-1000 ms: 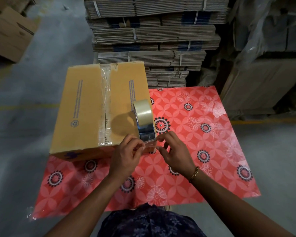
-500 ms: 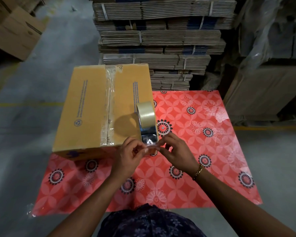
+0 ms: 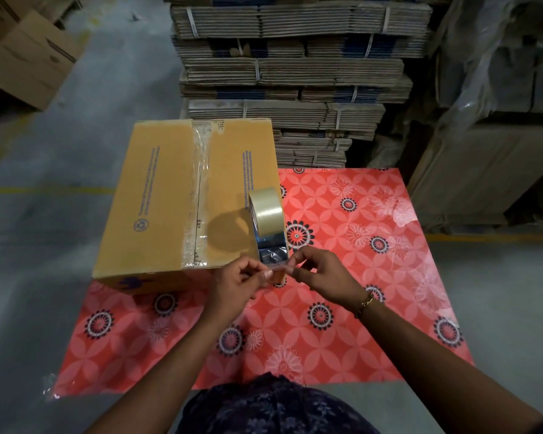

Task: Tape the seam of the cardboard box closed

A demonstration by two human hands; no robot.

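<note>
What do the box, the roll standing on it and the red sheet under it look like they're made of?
The box looks like matte brown corrugated cardboard, with printed flaps and folded edges. The roll seems to be clear plastic packing tape: pale, glossy, and see-through where the pulled end reflects light. The red sheet is probably plastic or laminated paper, since glare shines on its flower print.

box [image 3: 160, 198] tan, blue print | tape roll [image 3: 265, 211] clear-beige | mat [image 3: 342, 277] red, white-and-black floral | floor [image 3: 44, 145] grey

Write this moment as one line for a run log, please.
stage: freeing tape end | left hand, right hand: pinching it | tape roll: upright on cardboard box | seam: taped
</note>
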